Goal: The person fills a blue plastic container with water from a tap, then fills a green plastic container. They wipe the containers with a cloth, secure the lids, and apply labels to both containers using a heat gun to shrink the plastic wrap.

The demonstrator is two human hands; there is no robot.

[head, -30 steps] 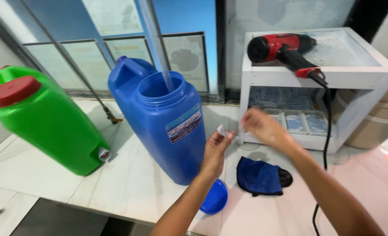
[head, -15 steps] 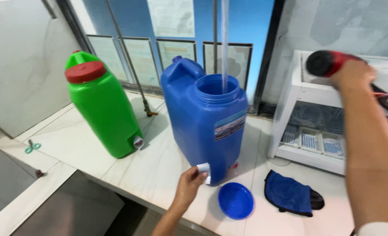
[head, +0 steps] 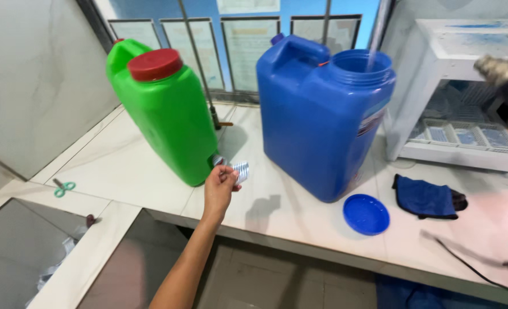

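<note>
Head camera view, looking down at a white marble-look counter (head: 300, 212). Compared with half a second ago, the left hand (head: 219, 189) has swung away from the front of the tall blue plastic jerrycan with an open round mouth (head: 323, 120) and now sits to the left of it, close to the small tap at the base of the green plastic jerrycan with a red screw cap (head: 165, 114). The work appears to have moved from the blue can toward the green one. The left hand's fingers are curled together, pinching a small silvery-white ridged piece (head: 241, 170), perhaps a seal or cap, between thumb and fingertips. A round blue plastic lid (head: 366, 214) lies flat on the counter just right of the blue can's base, and a dark blue folded cloth (head: 428, 197) lies beyond it. The right hand is only a blur at the right edge, near a white shelf unit (head: 466, 86); its grip cannot be told.
</note>
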